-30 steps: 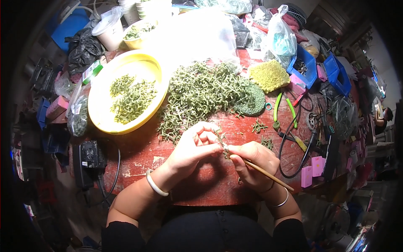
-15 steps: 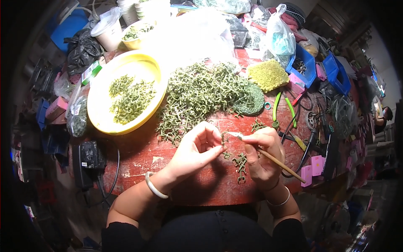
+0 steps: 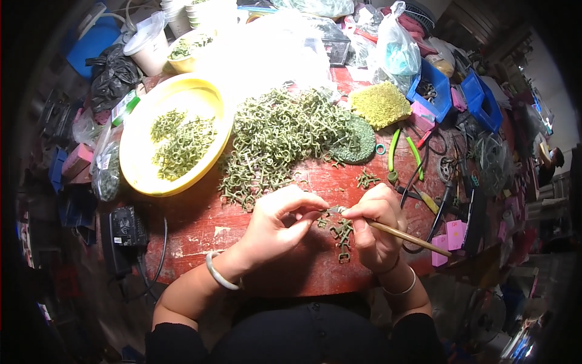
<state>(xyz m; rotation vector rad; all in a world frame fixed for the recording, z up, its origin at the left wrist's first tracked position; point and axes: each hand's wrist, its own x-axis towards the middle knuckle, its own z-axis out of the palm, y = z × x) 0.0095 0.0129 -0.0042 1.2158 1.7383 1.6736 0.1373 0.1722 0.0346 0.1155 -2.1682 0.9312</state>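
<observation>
My left hand is closed, thumb and forefinger pinching a small green hooked piece. In my right hand is a slim tool with a wooden handle. The tool's short tip meets the piece between my fingertips; its exact shape is partly hidden. Below the hands, several loose green pieces lie on the red table. A large heap of similar green pieces spreads beyond my hands. More of them fill part of a yellow basin at the left.
A round green pad and a yellow-green textured block sit right of the heap. Green-handled pliers, cables and pink blocks lie at the right, with blue bins behind. A black power adapter stands at the left.
My fingertips have come closer together, and the green piece has tipped from upright to nearly level. The tool's handle lies flatter. The whole view has shifted slightly.
</observation>
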